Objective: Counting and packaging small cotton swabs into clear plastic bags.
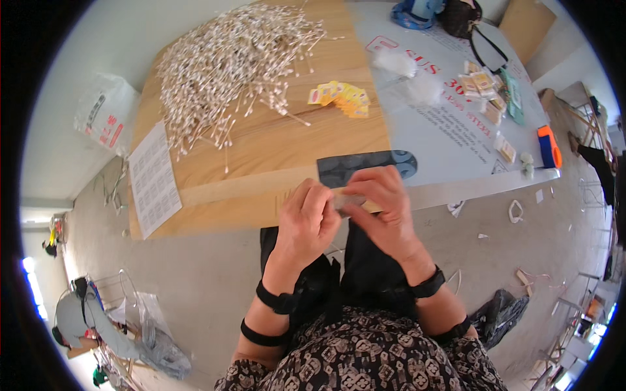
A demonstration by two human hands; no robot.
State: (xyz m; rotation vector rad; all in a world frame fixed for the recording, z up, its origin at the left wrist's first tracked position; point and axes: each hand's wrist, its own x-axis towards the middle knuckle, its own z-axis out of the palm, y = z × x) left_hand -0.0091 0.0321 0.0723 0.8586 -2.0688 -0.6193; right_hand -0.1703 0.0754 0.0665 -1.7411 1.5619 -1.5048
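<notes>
Close together at the table's near edge, my left hand (pixel 306 218) and my right hand (pixel 385 208) are both closed, fingertips pinching a small greyish, shiny piece (pixel 347 203) between them. My fingers cover most of it, so its kind does not show. Just beyond my hands lies a dark, rounded, patterned flat strip (pixel 365 167). A large heap of cotton swabs (pixel 228 65) spreads over the far left of the wooden tabletop (pixel 261 153). Farther off, several small yellow printed cards (pixel 342 96) lie in a loose fan.
A printed sheet (pixel 155 179) lies at the table's left edge. On the grey sheet to the right are small filled packets (pixel 482 88), clear plastic bags (pixel 417 81) and an orange-and-blue tape dispenser (pixel 549 147). A dark handbag (pixel 460 18) sits at the back. A black plastic bag (pixel 501 318) lies on the floor.
</notes>
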